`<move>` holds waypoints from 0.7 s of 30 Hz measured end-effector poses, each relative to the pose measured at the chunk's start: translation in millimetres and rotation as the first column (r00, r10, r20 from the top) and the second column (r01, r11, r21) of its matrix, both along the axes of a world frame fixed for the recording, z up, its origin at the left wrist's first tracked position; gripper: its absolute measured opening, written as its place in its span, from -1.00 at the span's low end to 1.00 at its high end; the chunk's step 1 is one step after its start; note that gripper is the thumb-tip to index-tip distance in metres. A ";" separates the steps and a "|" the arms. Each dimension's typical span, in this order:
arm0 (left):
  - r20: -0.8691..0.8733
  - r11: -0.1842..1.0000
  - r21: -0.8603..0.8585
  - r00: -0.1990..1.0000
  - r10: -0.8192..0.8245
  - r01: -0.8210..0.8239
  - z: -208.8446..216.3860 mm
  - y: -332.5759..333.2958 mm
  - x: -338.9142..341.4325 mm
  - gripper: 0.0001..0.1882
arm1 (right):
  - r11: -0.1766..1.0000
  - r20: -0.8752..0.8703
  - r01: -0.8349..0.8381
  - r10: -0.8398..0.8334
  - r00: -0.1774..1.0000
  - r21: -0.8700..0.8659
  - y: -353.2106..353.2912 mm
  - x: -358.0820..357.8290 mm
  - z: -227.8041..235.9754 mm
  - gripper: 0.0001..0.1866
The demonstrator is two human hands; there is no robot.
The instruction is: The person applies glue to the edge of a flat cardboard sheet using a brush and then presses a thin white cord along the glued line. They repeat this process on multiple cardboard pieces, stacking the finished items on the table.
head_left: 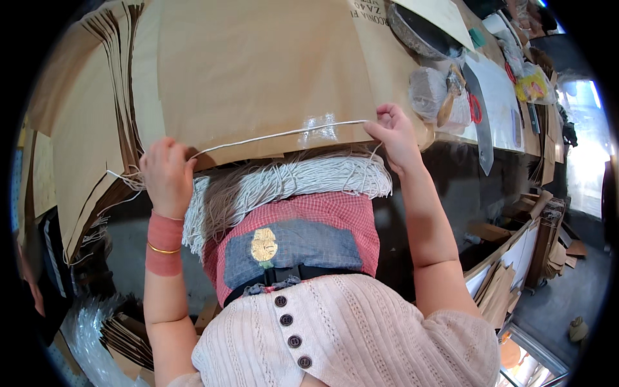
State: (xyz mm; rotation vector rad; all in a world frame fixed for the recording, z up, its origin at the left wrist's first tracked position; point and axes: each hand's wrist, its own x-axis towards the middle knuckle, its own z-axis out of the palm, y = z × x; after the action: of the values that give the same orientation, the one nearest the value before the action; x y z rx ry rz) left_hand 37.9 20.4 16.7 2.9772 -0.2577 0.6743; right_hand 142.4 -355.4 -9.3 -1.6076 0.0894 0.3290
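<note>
A white cord (284, 133) runs nearly straight between my hands, just above the near edge of a large brown paper sack (258, 71) lying flat on the table. My right hand (398, 138) pinches the cord's right end between thumb and fingertips, and a short tail hangs below it. At the left, the curled fingers of my left hand (166, 175) close on the other end, by the sack's left corner. Across my lap lies a thick bundle of white cords (290, 176), over a red checked apron (322, 216) with a blue patch.
Folded brown sacks (97, 122) are stacked at the left, with loose cord ends by their near corner. On the right lie a large knife (478, 116), red-handled scissors (475, 108), a ball of white string (428, 90) and a dark bowl (425, 32).
</note>
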 end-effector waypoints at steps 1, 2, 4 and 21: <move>0.003 0.996 0.033 0.996 -0.086 0.086 -2.8 0.5 -2.1 -0.82 | 0.961 -0.057 -0.005 0.022 0.998 0.277 1.5 -2.0 6.4 -0.77; -0.001 0.985 0.049 0.987 -0.163 0.163 -8.0 2.6 -4.1 -0.85 | 0.960 0.012 -0.083 0.083 0.996 0.269 0.6 -1.9 5.1 -0.74; -0.013 0.988 -0.063 0.990 -0.142 0.141 -25.5 2.7 -10.5 -0.80 | 0.972 0.028 -0.221 0.220 0.975 0.079 -8.2 1.7 -1.0 -0.72; -0.440 0.791 -0.594 0.883 -0.166 -0.147 -8.5 24.1 14.9 -0.83 | 0.900 0.107 -0.161 0.221 0.969 -0.404 35.5 11.7 8.1 -0.90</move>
State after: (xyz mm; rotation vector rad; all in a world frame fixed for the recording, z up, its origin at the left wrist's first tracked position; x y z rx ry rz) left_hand 52.8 44.5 8.3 2.3809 -0.0029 -0.0178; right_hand 154.1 -319.9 -1.2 -2.0439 -0.1295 0.3551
